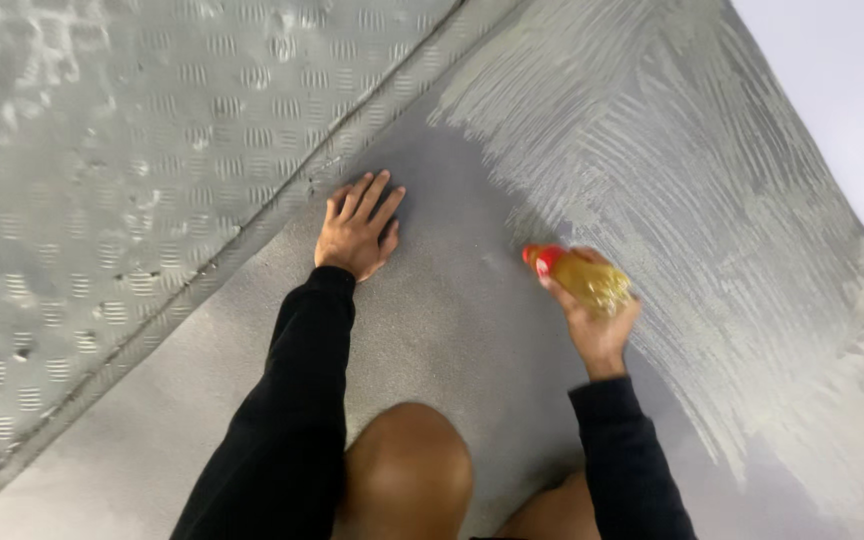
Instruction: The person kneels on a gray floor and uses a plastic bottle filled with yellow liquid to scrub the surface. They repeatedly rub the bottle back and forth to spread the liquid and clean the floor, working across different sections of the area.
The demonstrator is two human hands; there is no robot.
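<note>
On the grey mat (432, 330), my left hand (357, 230) lies flat, fingers spread; my right hand (597, 315) grips the yellow bottle (582, 278) — I'd keep strokes overlapping.

We count two hands: one left hand (357, 230) lying flat with fingers spread, at about eleven o'clock from the picture's middle, and one right hand (597, 320) at about three o'clock, wrapped round one bottle (580, 277) of yellow liquid with one red cap (538, 259). We see two black sleeves (287, 420) and two bare knees (407, 470) at six o'clock. There is one grey mat (452, 320) underneath, one ribbed metal plate (102, 180) at ten o'clock, and one white wall (852, 90) at two o'clock.
</note>
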